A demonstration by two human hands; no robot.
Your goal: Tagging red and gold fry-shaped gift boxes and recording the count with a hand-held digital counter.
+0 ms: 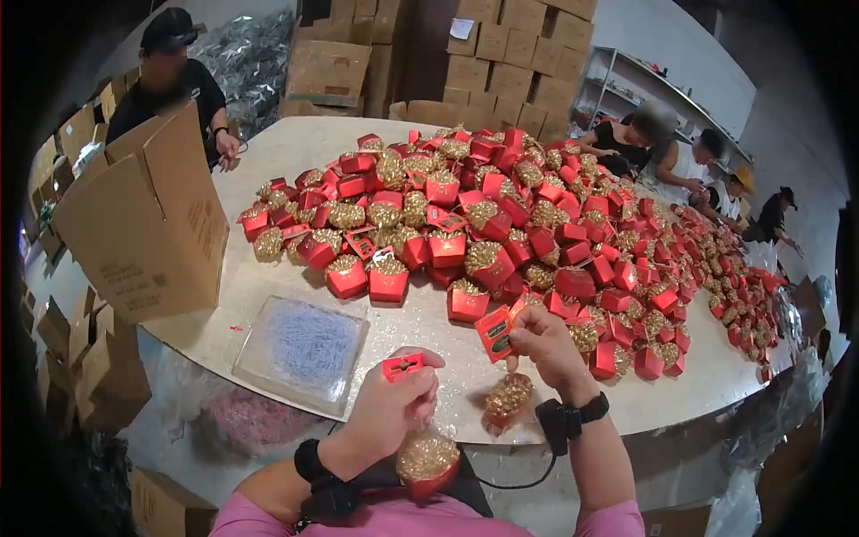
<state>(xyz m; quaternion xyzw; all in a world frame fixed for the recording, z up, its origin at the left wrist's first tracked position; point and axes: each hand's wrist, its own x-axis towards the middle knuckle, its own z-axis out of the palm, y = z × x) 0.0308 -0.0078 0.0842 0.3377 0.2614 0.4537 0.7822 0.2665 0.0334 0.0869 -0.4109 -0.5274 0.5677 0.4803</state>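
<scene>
At the near edge of the pale round bench, the left hand pinches one small red card tag between thumb and fingers, with one red box filled with gold-wrapped sweets just below it. The right hand pinches a second red card tag, and one gold-wrapped bundle hangs beneath. One clear tray of pale threads lies near the left edge, beside one open brown cardboard carton. Red boxes topped with gold, too many to count, heap across the middle.
</scene>
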